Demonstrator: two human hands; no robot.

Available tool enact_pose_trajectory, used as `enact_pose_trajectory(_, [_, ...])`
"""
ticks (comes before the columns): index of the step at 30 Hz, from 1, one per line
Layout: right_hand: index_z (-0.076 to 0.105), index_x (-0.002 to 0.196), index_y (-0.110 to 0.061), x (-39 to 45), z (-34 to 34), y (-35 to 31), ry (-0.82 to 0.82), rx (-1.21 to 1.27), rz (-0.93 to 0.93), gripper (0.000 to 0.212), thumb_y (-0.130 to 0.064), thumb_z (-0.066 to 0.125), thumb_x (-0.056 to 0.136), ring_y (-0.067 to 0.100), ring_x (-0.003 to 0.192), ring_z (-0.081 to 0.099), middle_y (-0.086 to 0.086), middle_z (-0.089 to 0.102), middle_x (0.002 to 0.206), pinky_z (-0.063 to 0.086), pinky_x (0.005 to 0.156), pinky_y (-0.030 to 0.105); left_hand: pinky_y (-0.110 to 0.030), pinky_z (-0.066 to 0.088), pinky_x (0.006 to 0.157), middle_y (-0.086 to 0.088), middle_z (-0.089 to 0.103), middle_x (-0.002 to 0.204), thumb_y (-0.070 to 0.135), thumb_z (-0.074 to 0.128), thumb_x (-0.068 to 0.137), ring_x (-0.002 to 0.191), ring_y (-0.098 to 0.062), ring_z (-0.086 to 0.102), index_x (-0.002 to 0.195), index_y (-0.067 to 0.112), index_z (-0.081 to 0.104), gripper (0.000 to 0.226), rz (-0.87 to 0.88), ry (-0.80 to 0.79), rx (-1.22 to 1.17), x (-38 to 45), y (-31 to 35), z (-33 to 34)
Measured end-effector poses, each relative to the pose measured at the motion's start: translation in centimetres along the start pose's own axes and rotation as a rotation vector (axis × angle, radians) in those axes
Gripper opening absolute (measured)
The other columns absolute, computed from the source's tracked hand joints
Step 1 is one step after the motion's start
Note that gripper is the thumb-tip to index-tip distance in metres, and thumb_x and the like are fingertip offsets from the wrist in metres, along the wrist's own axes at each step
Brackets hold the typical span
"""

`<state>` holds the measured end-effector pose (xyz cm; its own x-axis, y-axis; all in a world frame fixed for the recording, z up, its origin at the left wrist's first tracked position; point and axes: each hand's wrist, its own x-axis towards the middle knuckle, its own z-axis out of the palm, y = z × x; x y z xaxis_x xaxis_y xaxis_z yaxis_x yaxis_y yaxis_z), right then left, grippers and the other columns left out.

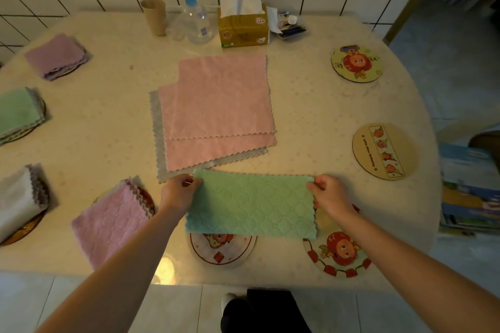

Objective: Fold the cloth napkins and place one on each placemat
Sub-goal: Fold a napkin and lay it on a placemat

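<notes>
pinching the green napkin (251, 204) by its two far corners, left hand (178, 192) and right hand (331, 194) each with a clenched grip on the cloth, so the half-fold stays square. it lies on the tabletop (108, 105) over two near round placemats (221, 250), probably because we fold right where it'll land. unfolded pink napkins (221, 105) wait stacked mid-table within reach. folded ones already sit on the left mats; the two right placemats (384, 151) are still bare.
</notes>
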<state>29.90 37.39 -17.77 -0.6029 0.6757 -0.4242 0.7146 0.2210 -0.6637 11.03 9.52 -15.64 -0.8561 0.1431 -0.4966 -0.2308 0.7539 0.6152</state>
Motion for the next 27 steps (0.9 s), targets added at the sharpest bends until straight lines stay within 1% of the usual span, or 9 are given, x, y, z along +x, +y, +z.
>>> enact_pose_trajectory(3, [0.061,0.086,-0.015,0.0,0.1,-0.4,0.009,-0.019,0.0,0.008,-0.023,0.064,0.087,0.025,0.076,0.067,0.007,0.069,0.087,0.057,0.072,0.045,-0.036,0.05,0.064,-0.009,0.066,0.088,0.035,0.062,0.09,0.072,-0.024,0.057,0.092,0.014,0.066,0.021,-0.011,0.028,0.043,0.2,0.3,0.2])
enact_pose_trajectory(7, [0.058,0.105,-0.005,-2.0,-0.8,-1.4,0.148,-0.097,-0.113,0.019,-0.016,0.061,0.089,0.017,0.082,0.059,0.008,0.064,0.102,0.048,0.07,0.027,-0.031,0.048,0.059,-0.006,0.064,0.104,0.033,0.058,0.092,0.078,-0.023,0.058,0.112,0.014,0.06,0.027,0.075,0.167,0.149,-1.4,1.0,0.0])
enact_pose_trajectory(10, [0.054,0.112,-0.011,-5.9,-1.3,-1.3,0.119,-0.329,-0.419,0.023,-0.01,0.056,0.09,0.014,0.093,0.055,0.002,0.051,0.115,0.052,0.071,0.025,-0.042,0.051,0.079,-0.008,0.058,0.114,0.019,0.061,0.089,0.1,-0.029,0.055,0.116,0.01,0.057,0.029,0.521,0.269,0.325,-4.3,-0.2,0.7])
enact_pose_trajectory(12, [0.055,0.113,-0.016,-8.7,-0.6,-0.4,0.043,-0.526,-0.641,0.028,-0.009,0.059,0.086,0.01,0.099,0.051,-0.005,0.048,0.117,0.05,0.074,0.02,-0.044,0.05,0.085,-0.008,0.059,0.113,0.017,0.059,0.087,0.105,-0.028,0.052,0.113,0.009,0.06,0.027,0.846,0.159,0.393,-6.8,-1.5,2.1])
enact_pose_trajectory(15, [0.058,0.116,-0.015,-11.2,0.8,1.5,-0.092,-0.725,-0.86,0.054,0.002,0.066,0.066,0.016,0.109,0.051,-0.002,0.052,0.118,0.052,0.082,0.028,-0.04,0.044,0.099,-0.003,0.058,0.127,0.029,0.048,0.092,0.123,-0.025,0.049,0.121,0.015,0.059,0.034,1.142,-0.091,0.559,-9.9,-4.0,4.6])
enact_pose_trajectory(17, [0.057,0.12,-0.013,-11.4,1.0,2.5,-0.131,-0.819,-0.874,0.069,0.008,0.065,0.055,0.019,0.114,0.05,0.001,0.053,0.121,0.052,0.084,0.029,-0.04,0.035,0.11,0.001,0.047,0.143,0.035,0.044,0.093,0.137,-0.023,0.038,0.132,0.018,0.052,0.043,1.158,-0.171,0.718,-11.0,-5.6,5.7])
enact_pose_trajectory(20, [0.055,0.123,-0.012,-11.5,0.8,3.1,-0.146,-0.898,-0.861,0.074,0.01,0.058,0.052,0.019,0.116,0.05,0.002,0.053,0.124,0.052,0.085,0.03,-0.043,0.031,0.112,0.003,0.038,0.151,0.039,0.039,0.089,0.141,-0.023,0.032,0.136,0.023,0.049,0.051,1.036,-0.166,0.846,-11.4,-7.2,5.4])
enact_pose_trajectory(24, [0.057,0.116,-0.012,-11.2,1.3,2.7,-0.146,-0.96,-0.832,0.064,0.002,0.072,0.055,0.021,0.11,0.053,0.003,0.054,0.119,0.053,0.082,0.033,-0.036,0.017,0.111,0.007,0.031,0.154,0.04,0.038,0.092,0.143,-0.018,0.025,0.141,0.025,0.041,0.051,0.937,-0.195,0.813,-10.8,-8.6,3.6])
enact_pose_trajectory(27, [0.056,0.105,-0.011,-10.9,2.1,1.8,-0.109,-1.01,-0.823,0.048,-0.004,0.074,0.061,0.025,0.099,0.054,0.006,0.056,0.108,0.053,0.072,0.036,-0.029,0.009,0.115,0.013,0.022,0.156,0.048,0.027,0.095,0.146,-0.01,0.01,0.145,0.027,0.032,0.054,0.792,-0.156,0.713,-10.5,-9.4,2.0])
